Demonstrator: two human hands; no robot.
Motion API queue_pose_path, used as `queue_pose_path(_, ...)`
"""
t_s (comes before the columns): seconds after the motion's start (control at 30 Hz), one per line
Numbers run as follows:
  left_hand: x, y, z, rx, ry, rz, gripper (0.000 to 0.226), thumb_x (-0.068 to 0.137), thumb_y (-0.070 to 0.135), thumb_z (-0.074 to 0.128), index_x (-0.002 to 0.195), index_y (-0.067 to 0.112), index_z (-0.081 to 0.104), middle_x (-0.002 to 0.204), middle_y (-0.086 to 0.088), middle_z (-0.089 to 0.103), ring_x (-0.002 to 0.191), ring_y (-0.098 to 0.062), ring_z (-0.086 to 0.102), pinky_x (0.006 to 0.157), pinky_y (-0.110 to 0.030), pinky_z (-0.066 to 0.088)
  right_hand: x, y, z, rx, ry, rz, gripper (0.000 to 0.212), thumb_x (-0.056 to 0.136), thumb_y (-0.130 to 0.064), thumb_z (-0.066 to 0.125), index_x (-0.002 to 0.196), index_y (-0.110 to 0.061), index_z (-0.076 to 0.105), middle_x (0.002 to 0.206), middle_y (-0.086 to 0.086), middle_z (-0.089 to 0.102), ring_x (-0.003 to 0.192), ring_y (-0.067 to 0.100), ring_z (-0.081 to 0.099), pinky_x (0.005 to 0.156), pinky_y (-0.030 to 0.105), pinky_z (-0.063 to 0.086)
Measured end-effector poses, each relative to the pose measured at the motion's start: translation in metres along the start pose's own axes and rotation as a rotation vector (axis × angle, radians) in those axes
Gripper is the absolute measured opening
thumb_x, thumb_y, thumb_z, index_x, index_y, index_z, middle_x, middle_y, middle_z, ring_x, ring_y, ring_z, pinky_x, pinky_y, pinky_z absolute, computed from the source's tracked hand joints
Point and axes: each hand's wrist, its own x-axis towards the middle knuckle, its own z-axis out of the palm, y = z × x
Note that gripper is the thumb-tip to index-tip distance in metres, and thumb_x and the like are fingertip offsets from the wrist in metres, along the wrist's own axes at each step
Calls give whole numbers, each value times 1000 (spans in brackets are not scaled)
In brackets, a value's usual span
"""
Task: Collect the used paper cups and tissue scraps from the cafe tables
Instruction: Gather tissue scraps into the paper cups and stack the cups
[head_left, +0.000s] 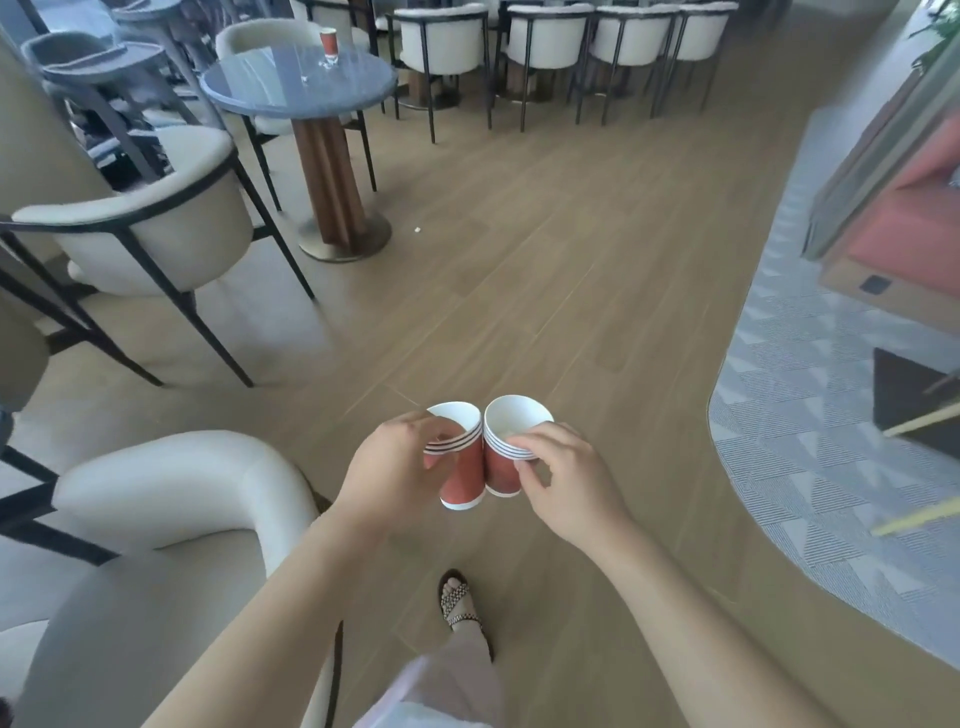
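Soft, even daylight fills the room, leaving faint shadows under the near left chair (130, 223) and a pale sheen on the round table (298, 85). Wide-angle bending curves the far and right edges, where detail smears; the paper cups (511, 423) near the middle look crisp.

one camera only. it sits on the person's head and looks forward and down. the floor (571, 260) is close below, the round bench (298, 85) farther ahead.
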Motion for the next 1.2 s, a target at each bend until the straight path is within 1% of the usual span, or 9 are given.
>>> queue_pose_path(0.1,67,-14,-6,-18,21,-13,17,79,12,57,87,22,68,85,5,66,79,-19,60,65,-39,52,68,19,5,7,-23,2,21,80,-2,63,98,-11,69,93,0,67,89,21,59,78,22,41)
queue_pose_path(0.2,125,-29,-21,-2,11,-19,21,79,14,59,93,26,69,90,9,67,80,-16,61,65,-36,52,128,30,10,10,-37,16,21,80,-3,64,97,-13,69,92,-2,66,88,18,58,77,20,41)
queue_pose_path(0.27,161,-40,-30,10,10,-9,21,79,14,60,92,26,69,90,10,67,80,-17,61,64,-36,52,165,37,16,14,-44,13,20,79,-4,64,97,-14,69,91,-3,66,88,18,58,77,19,41)
queue_pose_path(0.47,256,-75,-49,51,-2,-43,23,79,14,60,98,25,69,95,8,67,88,-17,60,69,-37,51,269,56,42,41,-71,4,20,79,-4,65,95,-15,69,89,-4,65,87,17,58,76,15,37)
queue_pose_path(0.67,363,-117,-61,45,36,-123,20,78,13,58,92,24,69,90,7,67,84,-19,60,66,-38,52,390,84,73,78,-117,-61,23,75,-1,68,94,-14,70,90,-1,67,88,20,59,78,15,38)
queue_pose_path(0.8,450,-145,-71,104,45,-184,27,79,14,57,98,29,67,95,11,65,87,-16,59,67,-35,52,488,112,94,115,-123,-121,25,73,1,69,94,-13,71,90,-1,69,89,20,61,78,18,43)
queue_pose_path(0.97,568,-171,-97,128,106,-269,29,79,16,55,100,32,66,97,12,65,88,-15,59,69,-34,52,627,138,109,145,-153,-194,24,73,1,69,93,-14,71,89,-4,68,88,18,60,77,13,39)
queue_pose_path(1.07,632,-186,-110,141,143,-291,28,78,17,57,100,32,67,97,13,65,89,-15,60,71,-34,52,697,150,120,157,-156,-212,23,75,-2,68,93,-16,70,89,-6,68,89,16,59,77,15,41)
queue_pose_path(1.2,704,-205,-112,106,174,-320,24,79,16,58,95,30,68,93,11,66,83,-16,60,64,-30,49,772,170,133,135,-192,-217,22,77,-3,66,94,-16,70,91,-6,67,92,16,58,78,18,42)
